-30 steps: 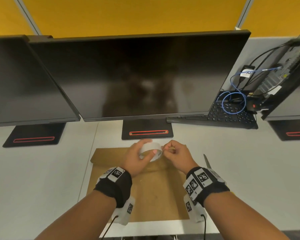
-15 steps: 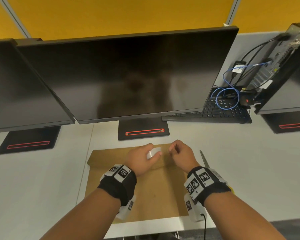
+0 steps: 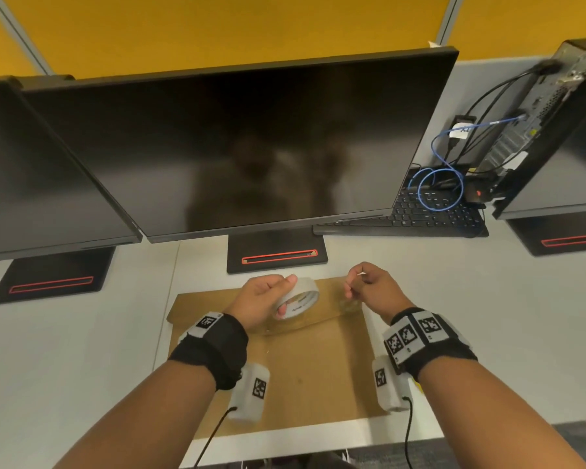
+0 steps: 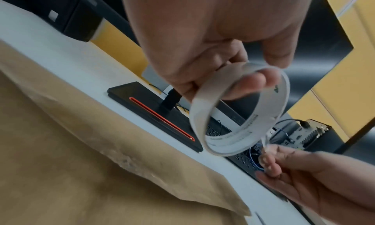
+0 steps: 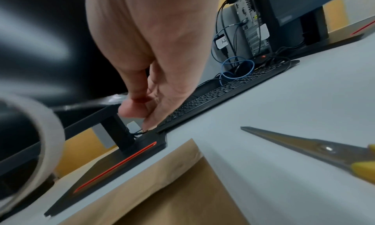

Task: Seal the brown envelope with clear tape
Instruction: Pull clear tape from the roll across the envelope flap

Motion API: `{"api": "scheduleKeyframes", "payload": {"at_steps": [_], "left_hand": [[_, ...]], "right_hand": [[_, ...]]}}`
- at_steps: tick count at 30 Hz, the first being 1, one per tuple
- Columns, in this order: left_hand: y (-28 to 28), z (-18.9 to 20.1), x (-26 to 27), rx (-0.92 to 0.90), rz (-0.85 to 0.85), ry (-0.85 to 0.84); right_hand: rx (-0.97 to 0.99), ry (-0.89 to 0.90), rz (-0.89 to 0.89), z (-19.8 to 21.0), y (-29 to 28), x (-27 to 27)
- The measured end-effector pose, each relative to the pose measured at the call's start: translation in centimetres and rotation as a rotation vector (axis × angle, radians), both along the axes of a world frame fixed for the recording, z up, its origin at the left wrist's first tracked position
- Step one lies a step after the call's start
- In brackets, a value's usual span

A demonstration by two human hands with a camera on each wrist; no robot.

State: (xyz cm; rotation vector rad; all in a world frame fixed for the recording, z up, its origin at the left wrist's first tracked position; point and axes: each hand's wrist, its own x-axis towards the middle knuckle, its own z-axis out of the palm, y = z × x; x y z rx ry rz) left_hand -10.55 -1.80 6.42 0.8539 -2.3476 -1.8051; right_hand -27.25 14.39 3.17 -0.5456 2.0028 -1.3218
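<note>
A brown envelope (image 3: 305, 367) lies flat on the desk with its flap end toward the monitor. Above that flap end my left hand (image 3: 286, 294) grips a white roll of clear tape (image 3: 301, 296), thumb on the outside and fingers through the core. In the left wrist view the roll (image 4: 202, 103) hangs off those fingers. My right hand (image 3: 349, 288) is a little to the right of it and pinches the free tape end. A clear strip (image 5: 91, 104) runs from the roll (image 5: 48, 129) to that pinch. Both hands are off the envelope (image 5: 182, 196).
Scissors (image 5: 304, 146) with yellow handles lie on the desk right of the envelope, under my right wrist. The monitor stand base (image 3: 277, 255) sits just beyond the envelope. A keyboard (image 3: 420, 214), blue cable and a small computer are at back right. The desk edge is near my forearms.
My hands have drawn apart. The right hand has moved right with the tape end, pulling a strip off the roll. The left hand has raised and tilted the roll.
</note>
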Motion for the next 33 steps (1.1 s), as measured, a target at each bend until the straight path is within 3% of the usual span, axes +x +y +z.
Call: {"api": "scheduleKeyframes", "payload": {"at_steps": [2,6,13,16,20,23,26,33], "left_hand": [[0.1,-0.4,-0.3,-0.093,0.004,-0.035],[-0.5,-0.7,-1.0,-0.489,-0.093,-0.227],[-0.1,-0.9,-1.9,-0.679,-0.2,-0.668],[-0.6,-0.8,-1.3,-0.675,-0.222,-0.553],[-1.5,-0.6,0.3,-0.265,-0.196,-0.276],[-1.7,-0.8,1.0,-0.163,-0.106,-0.137],[-1.9,-1.4,1.0,-0.195,-0.043,-0.121],[-2.2,-1.6,-0.1,-0.536,-0.12,-0.322]], "right_hand": [[0.044,0.035,0.028,0.4,0.0,-0.1],[0.139,0.105,-0.018,0.3,0.5,-0.2],[0.271,0.25,0.042,-0.3,0.8,0.2],[0.269,0.164,0.026,-0.5,1.2,-0.3],[0.134,-0.105,-0.013,-0.8,1.9,-0.9],[0.108,-0.116,-0.058,-1.2,2.2,-1.0],[0.16,-0.076,-0.091,-2.0,2.4,-1.3],[0.324,0.198,-0.047,-2.0,1.3,-0.8]]}}
